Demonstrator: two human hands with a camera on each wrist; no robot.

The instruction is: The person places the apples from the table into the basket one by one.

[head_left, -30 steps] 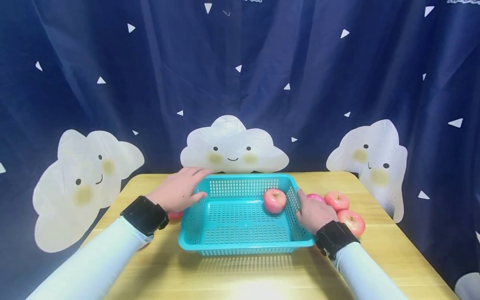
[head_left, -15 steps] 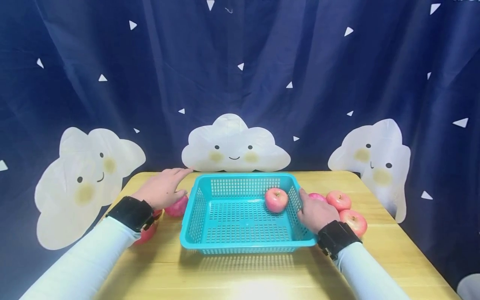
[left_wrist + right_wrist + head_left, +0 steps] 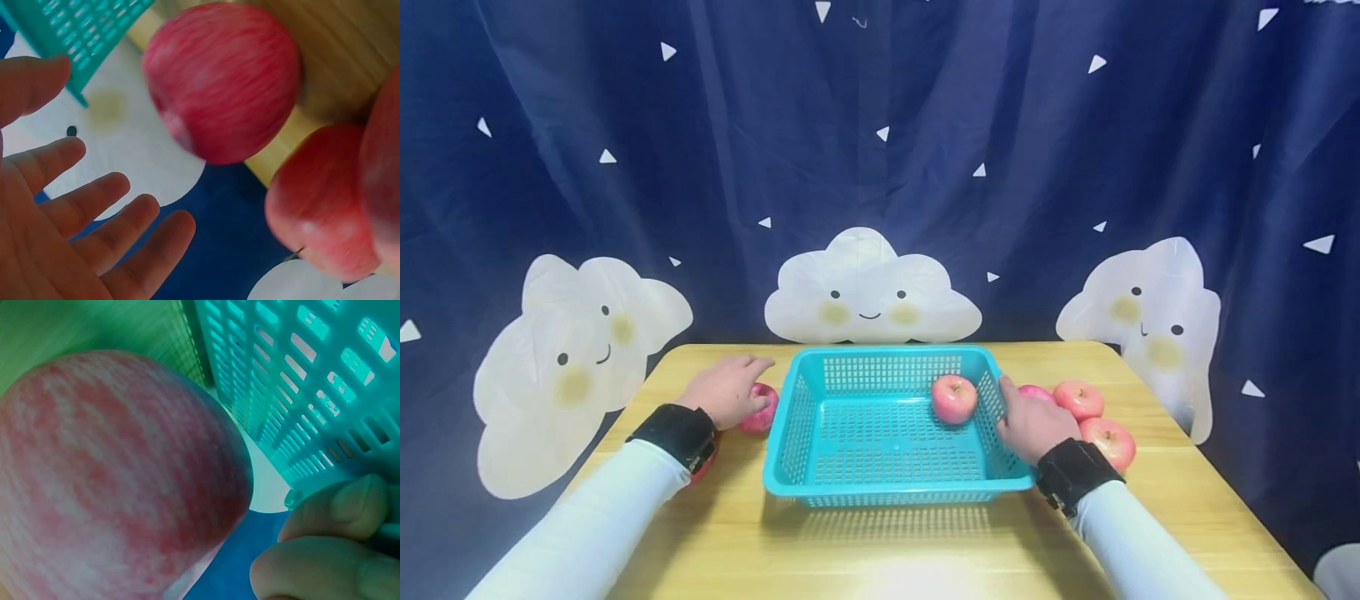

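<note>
Left hand: released, fingers spread, just beside a red apple
Left apples: on the table, partly behind hand and wrist
Basket: mid-table, one pink apple inside, near its right wall
Right hand: grasping the basket's right edge
Right apples: three clustered beside that hand

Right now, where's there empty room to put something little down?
On the table, in front of the basket, between the sleeves. Inside the basket too, left of its one apple. It's crowded left of the basket, with apples by the left hand, and right of it, with more apples by the right hand.
</note>
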